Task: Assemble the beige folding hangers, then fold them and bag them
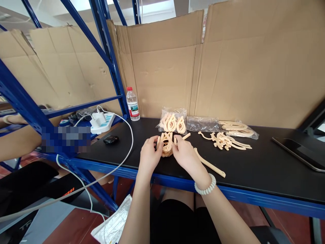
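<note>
Clock directions run from the pale slatted assembly between my hands. At about ten o'clock, a white power strip (103, 126) sits well off; a black mouse (111, 139) lies at nine. A red-capped water bottle (133, 105) stands at eleven. My left hand (149, 154) grips the left side of the pale slatted assembly (167, 146), thumb against it. Just behind, at twelve, lies a bag of looped pieces (170, 122). My right hand (185, 154) pinches the assembly's right side, though I can't tell exactly which slat. A curved strip (212, 166) lies near at four o'clock, a heap of loose pieces (225, 140) at three, and a bag of long strips (237, 128) towards two.
</note>
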The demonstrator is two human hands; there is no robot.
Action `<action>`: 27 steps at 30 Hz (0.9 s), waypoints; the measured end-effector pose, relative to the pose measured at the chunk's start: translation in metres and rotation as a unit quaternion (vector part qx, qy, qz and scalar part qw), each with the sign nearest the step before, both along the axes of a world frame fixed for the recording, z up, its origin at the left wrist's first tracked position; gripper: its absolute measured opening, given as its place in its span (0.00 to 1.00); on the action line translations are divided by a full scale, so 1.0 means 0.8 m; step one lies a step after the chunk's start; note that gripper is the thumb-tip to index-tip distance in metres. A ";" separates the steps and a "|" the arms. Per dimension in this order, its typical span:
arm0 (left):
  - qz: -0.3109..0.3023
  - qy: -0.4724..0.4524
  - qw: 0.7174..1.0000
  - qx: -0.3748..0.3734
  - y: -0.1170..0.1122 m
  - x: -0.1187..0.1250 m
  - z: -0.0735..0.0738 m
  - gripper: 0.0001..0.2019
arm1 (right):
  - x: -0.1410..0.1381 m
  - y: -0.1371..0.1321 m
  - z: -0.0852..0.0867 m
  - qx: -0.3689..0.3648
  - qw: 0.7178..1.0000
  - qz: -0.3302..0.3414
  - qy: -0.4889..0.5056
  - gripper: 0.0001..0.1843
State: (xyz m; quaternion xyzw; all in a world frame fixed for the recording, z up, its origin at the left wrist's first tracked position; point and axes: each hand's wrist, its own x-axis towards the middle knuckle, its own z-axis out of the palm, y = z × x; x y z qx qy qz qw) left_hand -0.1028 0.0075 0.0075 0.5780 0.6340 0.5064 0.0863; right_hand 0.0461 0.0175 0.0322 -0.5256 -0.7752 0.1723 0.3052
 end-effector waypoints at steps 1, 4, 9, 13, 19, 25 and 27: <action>-0.005 0.006 1.000 0.009 -0.001 0.000 0.000 0.14 | 0.008 -0.001 -0.002 0.007 1.000 0.005 0.009 0.19; 0.010 0.048 0.996 0.072 -0.008 0.009 0.002 0.13 | 0.046 -0.007 -0.006 0.045 0.998 -0.013 0.047 0.15; -0.103 0.115 0.975 0.157 -0.027 0.069 0.006 0.12 | 0.125 -0.018 -0.019 0.091 0.988 -0.116 0.051 0.17; -0.251 0.194 0.946 0.070 -0.036 0.121 -0.001 0.16 | 0.174 -0.027 -0.039 0.051 0.988 -0.136 0.049 0.17; -0.260 0.318 0.912 0.019 -0.035 0.139 -0.008 0.17 | 0.215 -0.014 -0.027 0.067 0.991 -0.113 0.027 0.14; -0.277 0.334 0.901 0.021 -0.036 0.136 -0.006 0.16 | 0.212 0.074 0.031 0.110 0.979 0.000 -0.171 0.14; -0.276 0.333 0.901 0.019 -0.036 0.135 -0.006 0.16 | 0.204 0.102 0.035 0.108 0.975 0.012 -0.193 0.11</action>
